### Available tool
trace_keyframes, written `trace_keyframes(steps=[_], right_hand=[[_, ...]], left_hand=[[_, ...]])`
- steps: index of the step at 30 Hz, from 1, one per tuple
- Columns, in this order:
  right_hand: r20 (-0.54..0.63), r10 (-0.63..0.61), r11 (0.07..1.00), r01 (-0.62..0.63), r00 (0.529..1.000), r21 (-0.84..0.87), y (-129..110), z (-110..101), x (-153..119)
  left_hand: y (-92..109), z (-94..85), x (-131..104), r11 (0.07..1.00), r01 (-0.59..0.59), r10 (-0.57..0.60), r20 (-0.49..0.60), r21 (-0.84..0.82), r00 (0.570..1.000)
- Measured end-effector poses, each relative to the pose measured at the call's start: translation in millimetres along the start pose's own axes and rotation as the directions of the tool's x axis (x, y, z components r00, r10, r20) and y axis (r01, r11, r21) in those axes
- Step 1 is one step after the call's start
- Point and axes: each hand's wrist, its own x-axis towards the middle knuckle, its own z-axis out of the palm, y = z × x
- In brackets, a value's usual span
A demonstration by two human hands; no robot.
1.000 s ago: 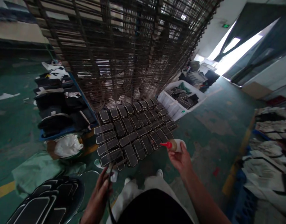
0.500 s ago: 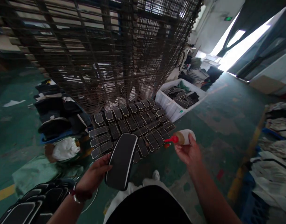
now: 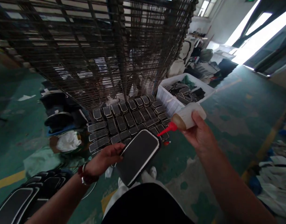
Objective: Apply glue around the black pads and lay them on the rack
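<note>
My left hand [image 3: 105, 159] pinches the left edge of a flat black panel [image 3: 139, 155] with rounded corners and a whitish line along its border. The panel is tilted in front of my lap. In my right hand [image 3: 199, 132] is a squeeze bottle [image 3: 189, 116], translucent white with brownish contents towards its red nozzle [image 3: 168, 128]. The bottle points down to the left, its nozzle tip at the panel's upper right corner. Whether the tip touches the panel I cannot tell. Beyond the panel, several similar pieces [image 3: 129, 119] lie in rows on a wire rack [image 3: 96, 74].
A white bin [image 3: 168, 101] with more black pieces stands behind the bottle. At the lower left is a pile of black panels [image 3: 21, 199]. Dark bundles [image 3: 57, 109] and a sack with white material [image 3: 68, 141] sit left of the rack. White cloth pieces [image 3: 273, 183] lie at the right.
The panel has moved right and turned clockwise in my left hand. My right hand has raised the bottle and brought its nozzle to the panel's corner. The camera view has shifted slightly.
</note>
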Motion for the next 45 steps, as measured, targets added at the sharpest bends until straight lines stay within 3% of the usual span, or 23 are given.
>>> trace_keyframes(steps=[6,14,27,33,45], right_hand=[[0.168,-0.033,0.992,0.052,0.985,-0.114,-4,14,-6],[0.233,-0.028,0.985,0.067,0.972,-0.159,-2,24,-14],[0.208,-0.005,0.987,0.039,0.978,-0.158,10,30,-21],[0.229,0.016,0.986,0.023,0.973,-0.167,10,25,-25],[0.139,0.019,0.985,0.005,0.99,-0.175,7,14,-35]], left_hand=[[17,11.9,-11,0.994,0.037,-0.044,0.066,0.103,0.997],[16,7.0,-23,0.989,0.054,-0.061,0.049,0.137,0.997],[15,-2.6,-30,0.99,0.039,-0.046,0.054,0.136,0.997],[13,-8.6,-31,0.991,0.036,-0.038,0.01,0.133,0.999],[10,-17.5,-26,0.993,0.027,-0.022,-0.043,0.114,0.999]])
